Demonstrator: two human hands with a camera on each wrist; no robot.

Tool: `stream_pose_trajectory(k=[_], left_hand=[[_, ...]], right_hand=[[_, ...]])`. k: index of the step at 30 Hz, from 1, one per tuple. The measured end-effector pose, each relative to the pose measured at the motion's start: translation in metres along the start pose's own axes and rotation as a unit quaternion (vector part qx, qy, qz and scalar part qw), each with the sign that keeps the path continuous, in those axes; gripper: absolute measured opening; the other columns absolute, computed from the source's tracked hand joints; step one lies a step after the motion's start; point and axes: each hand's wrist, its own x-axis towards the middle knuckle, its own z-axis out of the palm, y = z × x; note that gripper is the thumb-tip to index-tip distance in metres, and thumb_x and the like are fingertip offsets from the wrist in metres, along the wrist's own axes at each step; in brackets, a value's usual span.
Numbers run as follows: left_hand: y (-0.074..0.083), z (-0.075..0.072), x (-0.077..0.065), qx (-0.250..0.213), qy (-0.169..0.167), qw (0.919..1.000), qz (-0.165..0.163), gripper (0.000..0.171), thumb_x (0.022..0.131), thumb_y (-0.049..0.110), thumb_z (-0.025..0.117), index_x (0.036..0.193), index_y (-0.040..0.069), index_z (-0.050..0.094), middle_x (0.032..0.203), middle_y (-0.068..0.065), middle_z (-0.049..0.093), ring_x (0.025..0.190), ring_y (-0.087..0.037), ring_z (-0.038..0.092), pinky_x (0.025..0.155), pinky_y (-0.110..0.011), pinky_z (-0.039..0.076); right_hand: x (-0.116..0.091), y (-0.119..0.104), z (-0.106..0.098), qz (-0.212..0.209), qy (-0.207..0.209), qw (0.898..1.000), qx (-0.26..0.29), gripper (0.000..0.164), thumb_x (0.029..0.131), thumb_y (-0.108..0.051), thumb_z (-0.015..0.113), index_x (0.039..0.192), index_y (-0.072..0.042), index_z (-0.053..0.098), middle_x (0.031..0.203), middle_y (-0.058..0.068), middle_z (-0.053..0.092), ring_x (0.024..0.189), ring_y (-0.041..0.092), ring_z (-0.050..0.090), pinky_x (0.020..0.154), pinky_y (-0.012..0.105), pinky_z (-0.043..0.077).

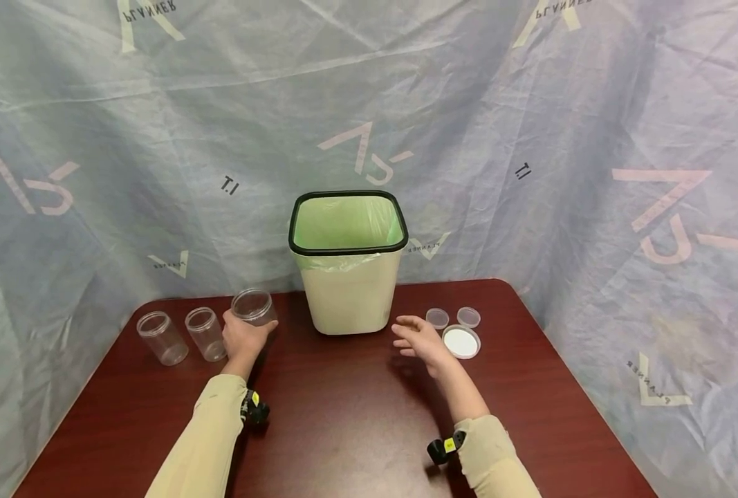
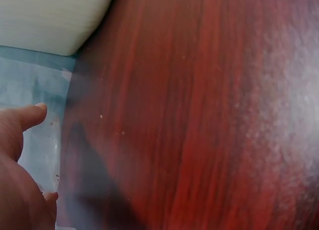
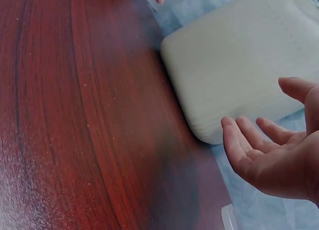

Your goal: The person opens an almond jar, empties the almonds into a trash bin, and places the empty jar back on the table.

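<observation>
At the table's back left, my left hand [image 1: 246, 339] grips a wide clear plastic jar [image 1: 253, 304], thumb on its right side. Two narrower clear jars, one farther left [image 1: 163, 339] and one beside the hand [image 1: 207, 335], stand uncovered on the table. In the left wrist view the left hand [image 2: 20, 155] shows only at the left edge. Right of the bin, my right hand [image 1: 421, 340] hovers with loosely bent, spread fingers and holds nothing. Close to it lie a larger white-centred lid [image 1: 461, 342] and two small clear lids, one left [image 1: 437, 318] and one right [image 1: 468, 317].
A cream waste bin [image 1: 350, 294] with a black rim and a pale green liner stands at the back middle, between the hands. Behind the dark red table [image 1: 337, 408] hangs a grey printed cloth [image 1: 250, 124], which also runs along both sides.
</observation>
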Motion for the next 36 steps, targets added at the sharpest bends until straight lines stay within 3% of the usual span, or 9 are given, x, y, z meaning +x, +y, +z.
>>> stream_pose_trajectory(k=[9,25,32,36], left_hand=[[-0.012,0.002,-0.001,0.001,0.002,0.9999,0.010,0.100,0.068,0.031,0.088,0.141,-0.002,0.029,0.128,-0.033,0.047,0.117,-0.050,0.045,0.095,-0.058,0.039],[-0.019,0.004,-0.006,-0.002,-0.016,0.9998,0.012,0.105,0.069,0.032,0.088,0.145,-0.001,0.024,0.135,-0.030,0.042,0.121,-0.049,0.043,0.098,-0.060,0.037],[-0.025,0.008,-0.009,-0.006,-0.008,0.9993,0.035,0.106,0.067,0.022,0.089,0.144,-0.005,0.021,0.136,-0.032,0.036,0.124,-0.048,0.038,0.102,-0.057,0.033],[-0.025,0.010,-0.015,-0.021,-0.016,0.9988,0.041,0.111,0.068,0.016,0.087,0.147,-0.003,0.011,0.140,-0.034,0.027,0.126,-0.051,0.033,0.101,-0.061,0.031]], right_hand=[[-0.007,-0.001,0.001,-0.009,-0.010,1.000,-0.011,0.055,0.093,-0.022,0.065,0.137,0.005,0.045,0.125,0.021,0.058,0.110,0.045,0.058,0.090,0.053,0.048],[-0.010,0.009,-0.002,-0.001,-0.011,1.000,-0.017,0.057,0.093,-0.027,0.065,0.137,0.004,0.046,0.127,0.019,0.057,0.111,0.045,0.058,0.088,0.049,0.050],[-0.012,0.010,-0.002,-0.003,-0.008,1.000,-0.025,0.051,0.093,-0.026,0.065,0.134,0.001,0.050,0.126,0.022,0.057,0.109,0.045,0.058,0.088,0.050,0.049],[-0.014,0.009,-0.002,-0.012,0.006,0.999,-0.039,0.047,0.091,-0.026,0.067,0.130,-0.002,0.054,0.118,0.017,0.062,0.107,0.044,0.060,0.089,0.052,0.049]])
